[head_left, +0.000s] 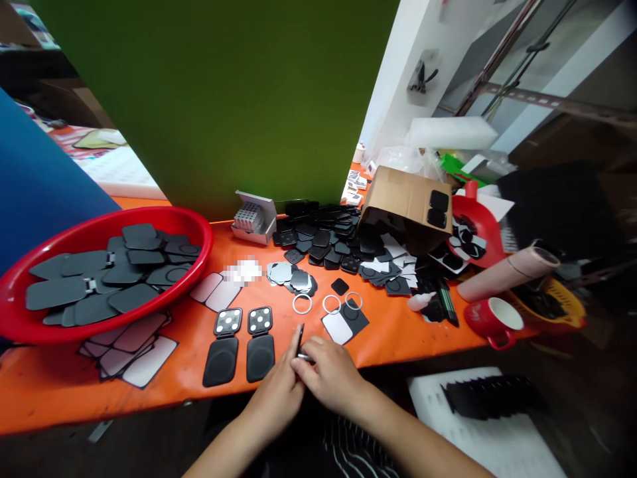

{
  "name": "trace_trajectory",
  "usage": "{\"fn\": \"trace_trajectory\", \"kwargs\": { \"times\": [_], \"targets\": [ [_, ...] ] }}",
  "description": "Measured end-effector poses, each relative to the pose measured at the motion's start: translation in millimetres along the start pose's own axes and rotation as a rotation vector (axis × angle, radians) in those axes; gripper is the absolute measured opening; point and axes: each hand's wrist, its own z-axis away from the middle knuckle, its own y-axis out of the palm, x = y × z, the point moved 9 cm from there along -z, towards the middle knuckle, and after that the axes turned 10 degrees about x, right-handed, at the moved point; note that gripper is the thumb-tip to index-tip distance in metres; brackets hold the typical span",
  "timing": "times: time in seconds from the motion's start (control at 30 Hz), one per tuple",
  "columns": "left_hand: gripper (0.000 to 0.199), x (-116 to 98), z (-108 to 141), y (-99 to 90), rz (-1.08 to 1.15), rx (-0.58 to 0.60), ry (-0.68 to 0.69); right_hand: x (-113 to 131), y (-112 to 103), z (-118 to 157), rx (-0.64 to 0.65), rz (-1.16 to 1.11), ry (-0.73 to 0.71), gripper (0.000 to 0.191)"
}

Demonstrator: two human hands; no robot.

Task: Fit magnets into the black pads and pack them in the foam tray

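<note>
My left hand (279,388) and my right hand (331,372) meet at the table's front edge. Between them is a thin dark flat piece (299,337), seen edge-on, with a shiny metal part near my right fingertips; the fingers hide most of it. Left of my hands lie two unfolded black hinged pads, one farther left (220,362) and one closer (261,358), their upper halves dotted with white circles. Just beyond my hands are a pale ring (302,313) and two more rings near a white rounded card (337,328) and a dark square sheet (357,317).
A red basin (205,229) of grey hinged pads stands left. Black square pieces (321,239) pile up at the back beside a cardboard box (388,192). To the right are a pink flask (507,272), a red mug (478,318) and a small white bottle (419,302). A green panel (249,99) rises behind.
</note>
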Motion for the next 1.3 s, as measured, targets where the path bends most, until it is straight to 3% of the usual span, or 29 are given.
{"fn": "trace_trajectory", "kwargs": {
  "times": [0.13,0.33,0.6,0.83,1.03,1.2,1.3],
  "targets": [
    [0.047,0,-3,6.0,0.094,0.072,0.019,1,-1,-2,-0.026,0.034,-0.008,0.022],
    [0.055,7,0,-4.7,0.022,-0.063,-0.007,1,2,-4,0.021,0.01,0.007,0.019],
    [0.055,19,2,-4.4,0.047,-0.025,-0.023,11,-1,0,0.017,0.056,-0.076,0.016],
    [0.052,11,2,-1.2,0.244,0.048,0.008,13,-2,3,-0.015,0.117,-0.072,0.015],
    [0.05,14,2,-1.9,0.315,0.013,-0.008,15,-2,2,0.001,0.138,-0.081,0.016],
    [0.056,15,6,-1.3,0.507,0.038,-0.077,13,-3,2,0.019,-0.005,-0.086,0.016],
    [0.063,17,12,9.0,0.746,0.125,-0.197,11,-4,2,0.029,-0.171,-0.113,0.016]
  ]
}}
